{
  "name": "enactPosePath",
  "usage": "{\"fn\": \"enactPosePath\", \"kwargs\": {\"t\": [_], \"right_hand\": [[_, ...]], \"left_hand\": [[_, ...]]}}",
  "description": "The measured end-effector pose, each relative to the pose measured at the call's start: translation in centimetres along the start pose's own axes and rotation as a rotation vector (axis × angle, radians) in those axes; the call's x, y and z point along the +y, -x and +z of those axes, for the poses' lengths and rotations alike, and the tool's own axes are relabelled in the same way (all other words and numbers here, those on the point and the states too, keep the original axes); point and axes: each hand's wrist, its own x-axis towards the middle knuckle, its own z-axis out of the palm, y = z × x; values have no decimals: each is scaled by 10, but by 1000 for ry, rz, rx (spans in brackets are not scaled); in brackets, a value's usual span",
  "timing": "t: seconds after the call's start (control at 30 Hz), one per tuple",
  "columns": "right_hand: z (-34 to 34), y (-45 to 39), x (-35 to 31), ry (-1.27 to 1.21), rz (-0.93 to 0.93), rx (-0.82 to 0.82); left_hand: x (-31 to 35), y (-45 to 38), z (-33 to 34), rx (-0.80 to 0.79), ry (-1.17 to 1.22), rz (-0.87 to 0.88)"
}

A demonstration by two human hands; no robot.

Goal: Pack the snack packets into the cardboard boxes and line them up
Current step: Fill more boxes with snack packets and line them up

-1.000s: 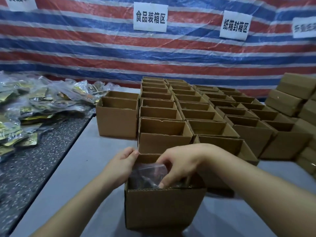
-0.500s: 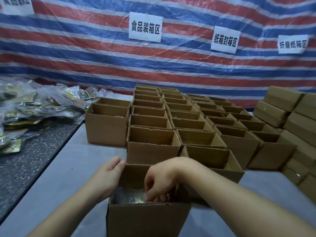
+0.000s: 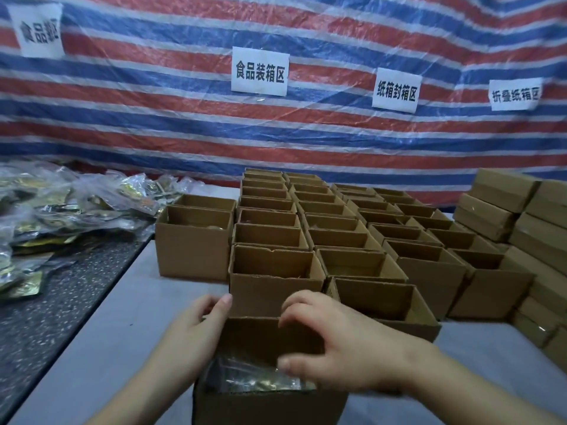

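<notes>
Fingers (image 3: pixel 222 303) of the left hand (image 3: pixel 193 329) lie nearly straight against the left wall of the nearest cardboard box (image 3: pixel 267 400), while the right hand (image 3: pixel 334 348) hovers over its open top, fingers loosely curled and holding nothing. Clear snack packets (image 3: pixel 254 378) lie inside that box, just under the right thumb. A heap of loose packets (image 3: pixel 70 207) sits far left on the dark counter (image 3: pixel 55 302), rows of open boxes (image 3: pixel 337 234) crowd directly behind the hands, and closed boxes (image 3: pixel 521 216) are stacked at right.
</notes>
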Motion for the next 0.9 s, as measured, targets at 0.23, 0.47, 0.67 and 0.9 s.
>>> {"fn": "enactPosePath", "kwargs": {"t": [0.23, 0.47, 0.67, 0.9], "right_hand": [[47, -17, 10, 282, -36, -44], [55, -71, -48, 416, -71, -56], [69, -125, -97, 486, -157, -34], [52, -190, -92, 653, -63, -3]], "left_hand": [[-10, 21, 0, -53, -354, 95], [-39, 9, -67, -32, -325, 102], [-69, -13, -129, 72, -289, 73], [-78, -92, -138, 142, -334, 95]]}}
